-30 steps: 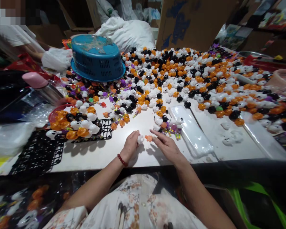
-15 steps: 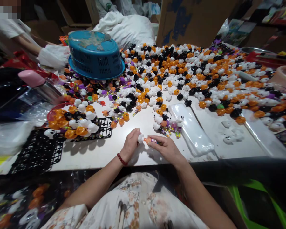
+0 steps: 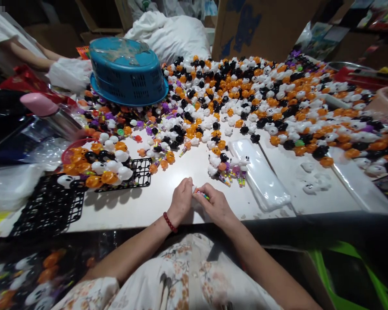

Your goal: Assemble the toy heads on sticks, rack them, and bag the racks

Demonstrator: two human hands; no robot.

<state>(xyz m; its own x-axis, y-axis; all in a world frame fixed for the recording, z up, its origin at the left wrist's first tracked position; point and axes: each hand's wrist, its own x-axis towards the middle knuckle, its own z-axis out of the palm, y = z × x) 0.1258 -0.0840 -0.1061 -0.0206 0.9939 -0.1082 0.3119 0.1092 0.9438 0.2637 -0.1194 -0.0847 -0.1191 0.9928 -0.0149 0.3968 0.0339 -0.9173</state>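
Close together above the table's front edge, my two hands join two small parts. My left hand point(image 3: 182, 199) is closed around a small white plastic piece point(image 3: 194, 188), mostly covered by the fingers. My right hand point(image 3: 216, 203) pinches a short multicoloured tube with an orange top point(image 3: 204, 195), its top end against the white piece. A small group of finished-looking tubes with character heads point(image 3: 224, 168) lies just beyond my right hand. To the left, orange, white and black heads fill a red basket point(image 3: 67, 150) on a black plastic grid point(image 3: 142, 172).
A large heap of orange, white and black plastic heads point(image 3: 245, 86) covers the table's far side. An upturned blue basket point(image 3: 129, 82) stands at the back left. Clear plastic bags point(image 3: 261, 176) lie to the right. A co-worker's arm point(image 3: 29, 56) reaches in at the far left.
My hands have come together, and the tube's orange top now meets the white piece between my fingers. A gap showed between my hands before.
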